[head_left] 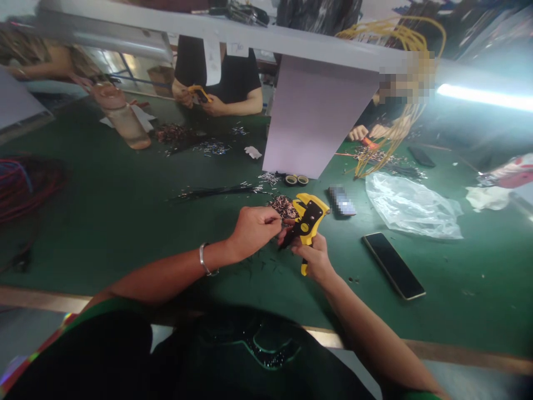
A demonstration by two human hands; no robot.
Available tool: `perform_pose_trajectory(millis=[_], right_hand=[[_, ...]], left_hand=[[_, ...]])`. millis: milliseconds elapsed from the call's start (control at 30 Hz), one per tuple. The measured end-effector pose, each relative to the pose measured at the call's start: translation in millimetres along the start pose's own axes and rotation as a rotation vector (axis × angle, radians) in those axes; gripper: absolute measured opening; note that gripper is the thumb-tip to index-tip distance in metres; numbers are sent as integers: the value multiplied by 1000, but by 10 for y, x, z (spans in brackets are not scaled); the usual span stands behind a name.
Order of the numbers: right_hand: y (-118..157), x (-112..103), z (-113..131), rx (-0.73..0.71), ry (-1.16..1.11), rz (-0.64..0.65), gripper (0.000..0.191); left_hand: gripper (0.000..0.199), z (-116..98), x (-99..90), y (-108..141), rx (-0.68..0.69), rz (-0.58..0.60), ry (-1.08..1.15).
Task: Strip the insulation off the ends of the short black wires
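"Where are your hands at the moment?"

"My left hand [253, 231], with a plain silver bangle [204, 260] around the wrist, is pinching something too thin for me to make out, its fingers pressed together right at the head of the yellow-and-black plastic wire stripper [307, 225]. My right hand [313, 258] is wrapping around the stripper's handle and holding the tool up over the dark green bench mat [104, 222]."

"What's lying near them?"

"A heap of fine copper-coloured wire scraps [283, 206] is sitting just beyond the stripper, and short, thin offcuts [260, 266] are lying below my hands. Off to my right, a slim black smartphone [393, 265] is lying near a crumpled clear plastic bag [412, 205]."

"What could go wrong from here?"

"If my pinch is loosening, that thin piece could drop among the offcuts and be hard to find. If my fingertips are staying too close to the stripper's head as the handle closes, they could get nipped. Sharp scraps could also prick my skin if I'm pressing my hands down on them."
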State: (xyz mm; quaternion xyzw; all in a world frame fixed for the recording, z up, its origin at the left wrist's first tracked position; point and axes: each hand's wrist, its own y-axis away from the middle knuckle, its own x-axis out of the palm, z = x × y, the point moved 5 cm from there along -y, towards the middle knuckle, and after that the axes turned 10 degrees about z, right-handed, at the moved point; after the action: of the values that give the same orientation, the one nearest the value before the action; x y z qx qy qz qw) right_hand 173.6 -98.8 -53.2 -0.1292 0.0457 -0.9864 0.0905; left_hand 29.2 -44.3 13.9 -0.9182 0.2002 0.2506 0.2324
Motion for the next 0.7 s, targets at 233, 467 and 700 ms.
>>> perform_pose_trajectory(millis=[233, 467, 700], right_hand=[[0, 48, 34, 33, 157, -38, 42], [7, 16, 12, 15, 359, -73, 14], [36, -4, -24, -112, 704, -93, 16]], left_hand=[[25, -36, 50, 22, 2, 52, 43], [25, -71, 95, 54, -28, 119, 70], [22, 5, 126, 60, -49, 141, 171]])
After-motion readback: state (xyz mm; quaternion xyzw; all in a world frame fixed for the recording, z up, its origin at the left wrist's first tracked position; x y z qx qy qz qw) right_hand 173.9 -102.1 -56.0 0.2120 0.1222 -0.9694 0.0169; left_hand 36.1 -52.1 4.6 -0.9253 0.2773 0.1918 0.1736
